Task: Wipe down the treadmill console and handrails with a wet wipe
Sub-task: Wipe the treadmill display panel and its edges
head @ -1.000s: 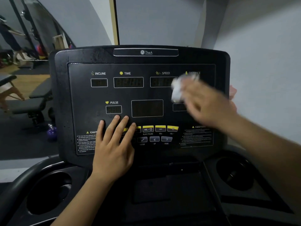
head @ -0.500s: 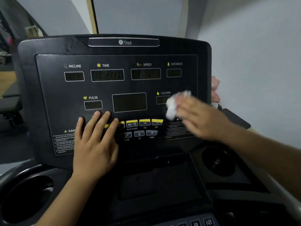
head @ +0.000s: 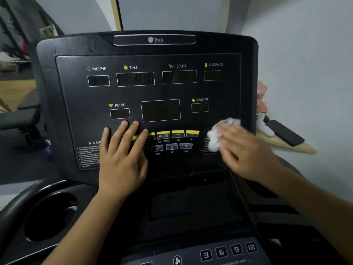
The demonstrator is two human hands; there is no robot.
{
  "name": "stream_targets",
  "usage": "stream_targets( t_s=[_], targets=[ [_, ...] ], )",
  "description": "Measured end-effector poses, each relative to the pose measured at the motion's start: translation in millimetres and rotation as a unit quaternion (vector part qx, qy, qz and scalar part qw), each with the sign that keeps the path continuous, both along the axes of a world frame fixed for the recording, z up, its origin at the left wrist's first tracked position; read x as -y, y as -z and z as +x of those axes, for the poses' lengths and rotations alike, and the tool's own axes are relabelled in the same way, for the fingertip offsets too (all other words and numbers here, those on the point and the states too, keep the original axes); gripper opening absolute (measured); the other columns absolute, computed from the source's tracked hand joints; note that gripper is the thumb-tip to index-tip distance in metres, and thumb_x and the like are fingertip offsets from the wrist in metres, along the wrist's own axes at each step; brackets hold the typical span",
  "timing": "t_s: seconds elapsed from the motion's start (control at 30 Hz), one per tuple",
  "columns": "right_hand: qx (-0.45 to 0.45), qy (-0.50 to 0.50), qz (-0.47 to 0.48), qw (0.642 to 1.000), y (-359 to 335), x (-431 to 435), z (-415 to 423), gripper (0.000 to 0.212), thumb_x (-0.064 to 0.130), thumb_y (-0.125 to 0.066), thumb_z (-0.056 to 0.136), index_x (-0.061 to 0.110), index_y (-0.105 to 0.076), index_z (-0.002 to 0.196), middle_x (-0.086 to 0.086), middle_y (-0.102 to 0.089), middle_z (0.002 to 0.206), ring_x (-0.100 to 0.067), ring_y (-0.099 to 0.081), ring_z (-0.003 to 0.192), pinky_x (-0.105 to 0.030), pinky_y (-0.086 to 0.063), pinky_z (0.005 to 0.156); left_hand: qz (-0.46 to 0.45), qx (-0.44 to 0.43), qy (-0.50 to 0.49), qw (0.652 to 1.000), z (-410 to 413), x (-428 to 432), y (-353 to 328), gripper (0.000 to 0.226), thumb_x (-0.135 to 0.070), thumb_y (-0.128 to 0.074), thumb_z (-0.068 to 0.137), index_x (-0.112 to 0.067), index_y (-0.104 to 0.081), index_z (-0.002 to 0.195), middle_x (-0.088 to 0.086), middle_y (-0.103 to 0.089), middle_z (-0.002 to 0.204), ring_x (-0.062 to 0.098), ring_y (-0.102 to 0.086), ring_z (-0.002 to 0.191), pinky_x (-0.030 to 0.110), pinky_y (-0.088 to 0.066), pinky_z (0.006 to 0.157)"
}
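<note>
Two hands rest on the black treadmill console [head: 76,104]. The left hand [head: 122,161] lies flat, fingers spread, covering the left end of the yellow buttons [head: 177,133]. The right hand [head: 248,150], motion-blurred, presses a crumpled white wipe [head: 214,139] under roughly straight fingers against the console's lower right corner, just beside the buttons.

a black phone [head: 286,133] lies flat on a light wooden shelf [head: 299,149] by the pale wall [head: 309,54] at right, near a small white object [head: 265,128]. a pink thing [head: 261,96] shows above it. at left, a dark padded bench [head: 17,117] stands over wooden floor [head: 18,90].
</note>
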State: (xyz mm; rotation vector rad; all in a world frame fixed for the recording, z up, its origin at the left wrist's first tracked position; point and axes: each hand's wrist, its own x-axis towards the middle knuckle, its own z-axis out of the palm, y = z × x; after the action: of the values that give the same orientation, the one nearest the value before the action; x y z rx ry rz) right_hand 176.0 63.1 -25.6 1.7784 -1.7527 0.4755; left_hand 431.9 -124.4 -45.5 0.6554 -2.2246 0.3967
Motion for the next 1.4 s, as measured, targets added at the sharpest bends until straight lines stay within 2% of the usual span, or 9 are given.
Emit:
stream_targets(
  t_s=[0.07, 0.17, 0.37, 0.63, 0.8, 0.97, 1.17, 1.3, 1.4],
  targets=[
    [0.012, 0.101, -0.079, 0.992, -28, -5, -24, 0.018, 0.009, -0.056, 0.087, 0.004, -0.073, 0.084, -0.010, -0.069, 0.113, -0.024, -0.063, 0.108, -0.029, -0.049, 0.089, 0.000, -0.002, -0.001, 1.000, 0, 0, 0, 0.047, -0.018, -0.048, 0.088, -0.009, -0.059, 0.133, 0.016, -0.049, 0.145, 0.036, -0.039, 0.139, 0.061, -0.022, 0.114],
    [0.047, 0.183, -0.039, 0.981, -22, -6, -6, 0.009, 0.005, -0.062, 0.082, 0.005, -0.069, 0.076, -0.008, -0.066, 0.087, -0.029, -0.062, 0.081, -0.029, -0.042, 0.068, -0.001, -0.007, -0.003, 1.000, -1, -1, 1, 0.047, -0.018, -0.049, 0.087, -0.009, -0.059, 0.132, 0.017, -0.050, 0.144, 0.037, -0.039, 0.138, 0.061, -0.022, 0.114],
    [0.171, 0.046, 0.086, 0.980, 23, 34, 118, 0.025, 0.034, -0.052, 0.084, 0.016, -0.069, 0.084, -0.002, -0.059, 0.085, -0.024, -0.056, 0.081, -0.032, -0.049, 0.066, 0.008, -0.016, 0.016, 1.000, -1, 2, 1, 0.046, -0.018, -0.050, 0.087, -0.010, -0.061, 0.131, 0.014, -0.051, 0.143, 0.036, -0.041, 0.137, 0.061, -0.024, 0.113],
    [0.209, -0.040, 0.155, 0.965, 14, 76, 178, 0.025, 0.027, -0.056, 0.086, 0.006, -0.069, 0.089, -0.013, -0.059, 0.093, -0.032, -0.053, 0.093, -0.040, -0.052, 0.077, 0.157, -0.136, 0.135, 0.969, 11, 5, -4, 0.041, -0.016, -0.035, 0.095, -0.001, -0.066, 0.118, 0.010, -0.056, 0.138, 0.023, -0.043, 0.137, 0.049, -0.021, 0.118],
    [0.223, 0.111, 0.116, 0.962, 15, 15, 95, 0.040, 0.048, -0.043, 0.092, 0.021, -0.073, 0.089, 0.004, -0.059, 0.080, -0.019, -0.057, 0.078, -0.034, -0.049, 0.063, 0.183, -0.160, 0.153, 0.958, 11, 3, -3, 0.043, -0.019, -0.032, 0.098, -0.002, -0.066, 0.119, 0.008, -0.057, 0.136, 0.021, -0.043, 0.138, 0.049, -0.021, 0.119],
    [0.145, 0.209, 0.134, 0.958, 10, 7, 86, 0.026, 0.034, -0.050, 0.093, 0.017, -0.070, 0.088, 0.004, -0.055, 0.075, -0.013, -0.050, 0.068, -0.026, -0.037, 0.052, 0.245, -0.217, 0.173, 0.929, 26, 0, -11, 0.042, -0.019, -0.033, 0.100, -0.003, -0.065, 0.121, 0.008, -0.063, 0.129, 0.016, -0.051, 0.131, 0.042, -0.031, 0.116],
    [0.157, 0.091, 0.143, 0.973, 13, 87, 200, 0.014, 0.029, -0.072, 0.076, 0.016, -0.071, 0.075, -0.004, -0.060, 0.070, -0.027, -0.060, 0.062, -0.028, -0.043, 0.048, 0.388, -0.398, 0.093, 0.826, 82, 16, -20, 0.044, -0.033, -0.030, 0.103, -0.012, -0.069, 0.098, 0.007, -0.074, 0.080, 0.021, -0.071, 0.083, 0.048, -0.053, 0.084],
    [0.146, 0.036, 0.185, 0.971, 5, 130, 256, 0.020, 0.020, -0.058, 0.089, 0.013, -0.067, 0.105, -0.008, -0.060, 0.101, -0.029, -0.059, 0.093, -0.034, -0.047, 0.069, 0.422, -0.358, 0.068, 0.830, 101, 23, -18, 0.046, -0.040, -0.030, 0.102, -0.015, -0.068, 0.092, 0.005, -0.072, 0.069, 0.022, -0.070, 0.075, 0.045, -0.054, 0.076],
    [0.088, -0.021, 0.211, 0.973, 8, 127, 278, 0.017, 0.007, -0.061, 0.078, 0.005, -0.070, 0.092, -0.014, -0.062, 0.093, -0.034, -0.059, 0.088, -0.037, -0.050, 0.069, 0.436, -0.338, 0.073, 0.831, 108, 22, -17, 0.046, -0.040, -0.032, 0.102, -0.015, -0.069, 0.090, 0.006, -0.072, 0.071, 0.020, -0.070, 0.075, 0.046, -0.054, 0.075]
  ],
)
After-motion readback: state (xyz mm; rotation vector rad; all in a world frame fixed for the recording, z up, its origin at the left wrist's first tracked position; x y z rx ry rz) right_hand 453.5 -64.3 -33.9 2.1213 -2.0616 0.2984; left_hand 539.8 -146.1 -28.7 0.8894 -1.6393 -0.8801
